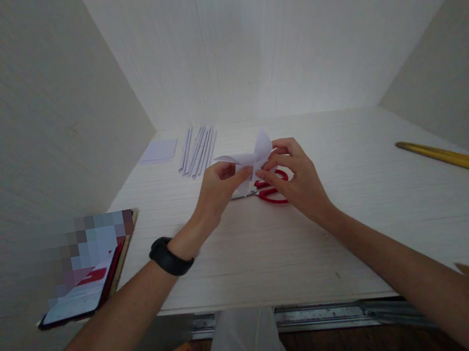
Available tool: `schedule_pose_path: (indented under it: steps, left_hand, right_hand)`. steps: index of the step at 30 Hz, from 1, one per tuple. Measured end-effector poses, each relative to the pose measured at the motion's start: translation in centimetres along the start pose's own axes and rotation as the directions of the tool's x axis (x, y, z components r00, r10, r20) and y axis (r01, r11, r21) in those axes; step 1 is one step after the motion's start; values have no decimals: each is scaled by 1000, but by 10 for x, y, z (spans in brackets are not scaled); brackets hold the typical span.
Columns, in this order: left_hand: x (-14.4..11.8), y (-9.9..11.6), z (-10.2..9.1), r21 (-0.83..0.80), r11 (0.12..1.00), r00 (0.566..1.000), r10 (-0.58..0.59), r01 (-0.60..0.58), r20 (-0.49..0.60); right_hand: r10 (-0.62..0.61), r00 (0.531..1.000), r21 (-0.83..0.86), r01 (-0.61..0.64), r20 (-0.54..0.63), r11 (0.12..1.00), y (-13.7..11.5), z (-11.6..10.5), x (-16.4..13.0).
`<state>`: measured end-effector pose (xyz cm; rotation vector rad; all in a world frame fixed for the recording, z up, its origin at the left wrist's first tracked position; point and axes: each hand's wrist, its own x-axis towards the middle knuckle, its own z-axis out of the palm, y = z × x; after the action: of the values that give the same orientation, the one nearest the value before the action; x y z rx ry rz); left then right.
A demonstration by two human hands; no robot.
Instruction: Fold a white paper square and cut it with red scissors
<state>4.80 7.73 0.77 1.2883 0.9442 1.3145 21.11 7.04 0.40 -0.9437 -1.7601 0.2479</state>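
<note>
Both hands met over the middle of the desk, and between them sat the folded paper. The left hand pinched its lower edge, thumb and fingers closed on the sheet. The right hand came in from the other side, its fingertips pressed onto the same fold, so the paper was grasped from both sides. The piece stood up off the desk, one white flap pointing up and back, another spreading out to the left.

Right under the hands lay the scissors, red handles showing, the blades mostly hidden behind the left hand. They rested flat on the desk, and neither hand gripped them.

A black band circled the left wrist.

Farther back, near the rear wall, a row of narrow paper strips lay side by side, and just left of them a small flat sheet. Well off to the right, a yellow ruler lay slantwise on the desk. At the left edge a phone rested, part of its screen blurred, well apart from the hands.
</note>
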Motion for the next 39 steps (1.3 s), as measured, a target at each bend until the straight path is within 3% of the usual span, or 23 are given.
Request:
schedule_pose_path:
  steps: [17, 26, 31, 35, 39]
  left_hand:
    - [-1, 1, 0, 58, 998, 998, 9, -12, 54]
    - [-1, 1, 0, 89, 996, 1000, -9, 9, -8]
    - [0, 2, 0, 59, 998, 1000, -28, 28, 7]
    - [1, -1, -1, 90, 995, 998, -48, 44, 45]
    - [1, -4, -3, 164, 986, 998, 20, -31, 64]
  right_hand:
    - [38, 999, 4, -38, 12, 999, 1, -1, 1]
    - [28, 999, 24, -28, 36, 999, -2, -1, 0]
    - [197, 980, 154, -195, 1, 969, 6, 1, 0]
    - [274, 950, 297, -308, 151, 904, 11, 3, 1]
    - [283, 920, 302, -361, 272, 882, 12, 5, 0]
